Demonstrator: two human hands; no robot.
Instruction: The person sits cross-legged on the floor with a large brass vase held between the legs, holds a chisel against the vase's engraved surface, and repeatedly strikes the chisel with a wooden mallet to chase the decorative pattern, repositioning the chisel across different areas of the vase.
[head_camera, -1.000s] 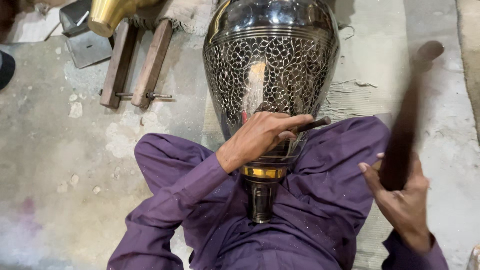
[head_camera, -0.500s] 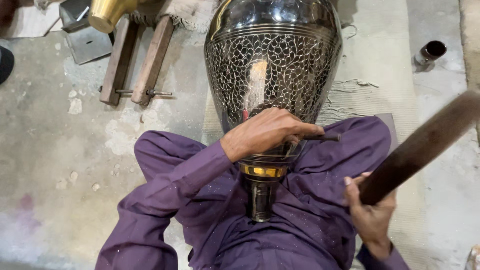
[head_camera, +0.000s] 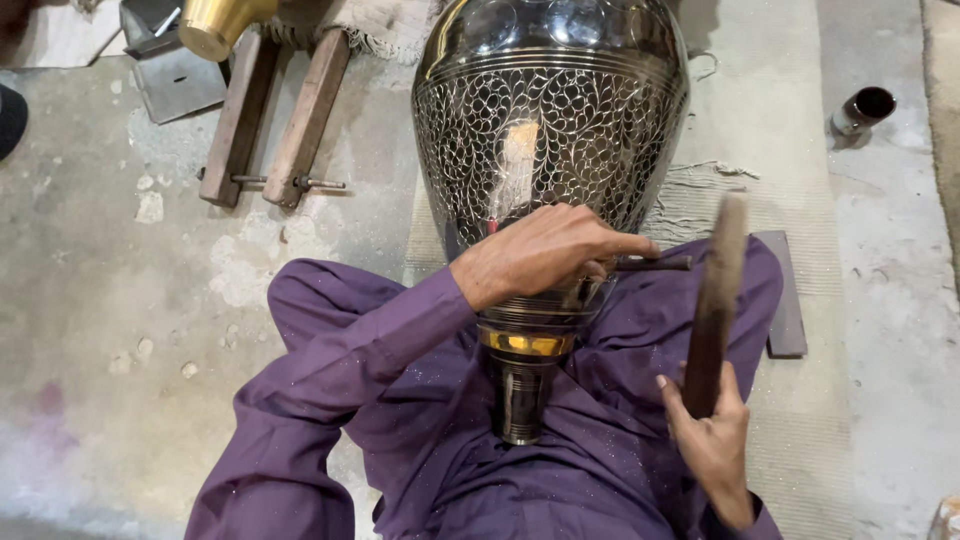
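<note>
Big engraved metal vase lies across lap, neck toward body; likely heavy, rigid, slick, best steadied at neck. Wooden striking stick in right hand, fingers wrapped tight. Left hand pinches thin chisel against vase wall.

Glossy engraved metal vase, seemingly wooden stick, rough concrete floor
</note>
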